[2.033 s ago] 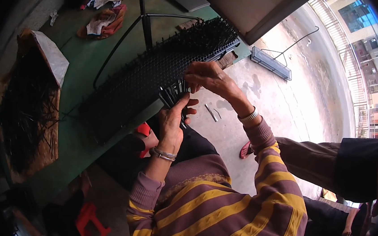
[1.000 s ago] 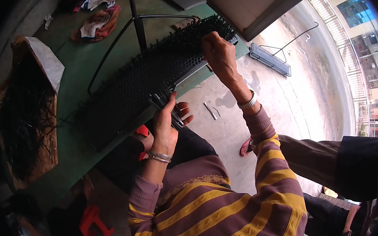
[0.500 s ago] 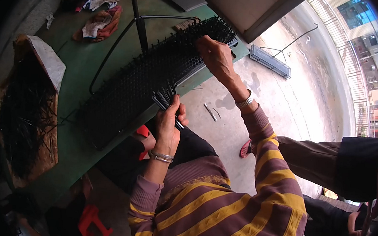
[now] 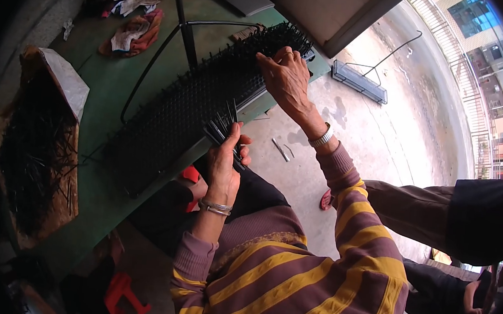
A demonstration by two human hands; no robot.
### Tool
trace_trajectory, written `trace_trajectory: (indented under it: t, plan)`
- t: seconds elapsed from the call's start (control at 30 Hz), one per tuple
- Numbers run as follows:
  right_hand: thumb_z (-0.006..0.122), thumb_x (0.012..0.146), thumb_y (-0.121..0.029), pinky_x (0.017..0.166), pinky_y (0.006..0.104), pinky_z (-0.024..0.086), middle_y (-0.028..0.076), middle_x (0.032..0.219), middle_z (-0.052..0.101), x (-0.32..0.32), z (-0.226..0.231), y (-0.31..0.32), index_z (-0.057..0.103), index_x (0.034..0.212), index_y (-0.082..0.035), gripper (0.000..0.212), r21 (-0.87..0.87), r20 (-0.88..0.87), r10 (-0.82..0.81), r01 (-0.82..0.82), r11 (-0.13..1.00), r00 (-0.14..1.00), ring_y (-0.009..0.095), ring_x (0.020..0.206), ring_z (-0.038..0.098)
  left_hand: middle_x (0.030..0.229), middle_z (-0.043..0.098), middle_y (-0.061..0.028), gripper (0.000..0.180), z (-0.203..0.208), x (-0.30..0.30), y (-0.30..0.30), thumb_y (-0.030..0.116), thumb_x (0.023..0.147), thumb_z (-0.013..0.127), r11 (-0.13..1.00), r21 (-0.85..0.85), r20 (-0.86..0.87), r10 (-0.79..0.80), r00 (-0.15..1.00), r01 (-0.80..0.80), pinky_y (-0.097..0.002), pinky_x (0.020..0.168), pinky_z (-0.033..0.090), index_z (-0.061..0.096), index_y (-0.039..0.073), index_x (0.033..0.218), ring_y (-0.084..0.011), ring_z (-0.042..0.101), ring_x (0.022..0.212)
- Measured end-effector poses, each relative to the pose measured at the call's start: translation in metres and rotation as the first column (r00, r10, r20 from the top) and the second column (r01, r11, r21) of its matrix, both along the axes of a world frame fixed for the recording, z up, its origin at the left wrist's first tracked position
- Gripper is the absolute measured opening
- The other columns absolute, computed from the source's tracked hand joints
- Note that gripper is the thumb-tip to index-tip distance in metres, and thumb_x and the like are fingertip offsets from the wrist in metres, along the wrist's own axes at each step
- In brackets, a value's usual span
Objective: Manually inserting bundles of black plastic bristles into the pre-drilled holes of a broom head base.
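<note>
A long black frame with a honeycomb mesh (image 4: 187, 100) lies slantwise on the green table (image 4: 88, 211). Dense black bristly strips (image 4: 273, 42) stand up along its far edge, thickest toward the far right end. My left hand (image 4: 226, 155) is closed round a bundle of thin black strips (image 4: 218, 129), whose tips fan out over the near edge of the mesh. At the far right part of the frame, my right hand (image 4: 287, 82) has its fingers curled in a pinch close by the bristly strips. What lies between those fingertips, if anything, is too dark to see.
An open carton (image 4: 68, 195) of loose black strips stands at the left. A black metal stand (image 4: 186, 31) and a crumpled cloth (image 4: 136, 33) are beyond the mesh. On the floor sits a long grey tray with a wire handle (image 4: 359, 83). Another person's leg (image 4: 414, 210) is at right.
My right hand has shifted slightly nearer and to the left, turning so its fingers show more. My left hand keeps its place, with the strips in its grip spread a little differently.
</note>
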State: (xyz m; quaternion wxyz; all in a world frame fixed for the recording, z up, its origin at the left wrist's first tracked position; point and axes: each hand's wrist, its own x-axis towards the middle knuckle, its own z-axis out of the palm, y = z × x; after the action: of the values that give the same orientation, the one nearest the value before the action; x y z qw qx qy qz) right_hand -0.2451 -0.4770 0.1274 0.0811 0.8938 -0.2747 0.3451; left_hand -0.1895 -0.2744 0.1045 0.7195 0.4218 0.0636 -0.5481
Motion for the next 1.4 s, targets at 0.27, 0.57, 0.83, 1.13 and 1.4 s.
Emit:
trace_trajectory:
  t: [0.27, 0.57, 0.83, 1.13, 1.4]
  plan:
    - [0.062, 0.085, -0.019, 0.073, 0.0384, 0.043, 0.011, 0.09, 0.056, -0.005, 0.002, -0.001, 0.071, 0.101, -0.02, 0.018, 0.206, -0.002, 0.104, -0.101, 0.973, 0.995, 0.028, 0.087, 0.055, 0.076, 0.058, -0.0013, 0.026, 0.0, -0.004, 0.001, 0.028, 0.092, 0.067, 0.999, -0.019, 0.03, -0.042, 0.999, 0.042, -0.0219, 0.048, 0.036, 0.063, 0.008, 0.108, -0.0073, 0.048, 0.057]
    - [0.063, 0.085, -0.021, 0.071, 0.0377, 0.044, 0.01, 0.087, 0.057, 0.002, -0.003, -0.014, 0.073, 0.094, -0.018, 0.014, 0.17, 0.009, 0.05, -0.051, 0.984, 0.999, 0.028, 0.085, 0.056, 0.078, 0.061, -0.0025, 0.025, 0.005, -0.006, -0.002, 0.026, 0.092, 0.068, 0.999, 0.041, 0.045, -0.028, 0.999, 0.026, -0.0208, 0.047, 0.036, 0.064, 0.007, 0.108, -0.0065, 0.049, 0.057]
    - [0.069, 0.085, -0.022, 0.068, 0.0349, 0.045, 0.005, 0.083, 0.057, -0.004, -0.003, -0.003, 0.074, 0.103, -0.019, 0.019, 0.055, -0.007, 0.087, -0.087, 0.995, 0.996, 0.024, 0.079, 0.057, 0.074, 0.056, 0.0003, 0.026, 0.003, -0.008, -0.001, 0.026, 0.093, 0.066, 1.0, -0.013, 0.014, -0.027, 1.0, 0.028, -0.0215, 0.048, 0.036, 0.064, 0.005, 0.108, -0.0069, 0.048, 0.058]
    - [0.062, 0.094, -0.033, 0.073, 0.0295, 0.053, 0.009, 0.096, 0.071, -0.031, 0.017, 0.038, 0.064, 0.118, 0.002, 0.043, 0.925, 0.168, 0.379, -0.278, 0.258, 0.91, 0.015, 0.086, 0.066, 0.072, 0.055, -0.0006, 0.026, 0.002, -0.01, -0.003, 0.026, 0.092, 0.068, 0.999, 0.0, 0.016, -0.038, 0.999, 0.038, -0.0218, 0.048, 0.035, 0.066, 0.002, 0.102, -0.0078, 0.047, 0.057]
    - [0.064, 0.09, -0.02, 0.068, 0.0238, 0.051, 0.006, 0.085, 0.065, -0.038, 0.016, 0.045, 0.065, 0.105, 0.004, 0.028, 0.932, 0.362, 0.191, -0.357, -0.06, 0.913, 0.01, 0.073, 0.06, 0.071, 0.061, -0.0033, 0.024, 0.008, -0.018, -0.002, 0.025, 0.094, 0.065, 0.998, 0.053, 0.145, -0.023, 0.989, 0.016, -0.0208, 0.044, 0.033, 0.063, 0.001, 0.099, -0.0084, 0.051, 0.056]
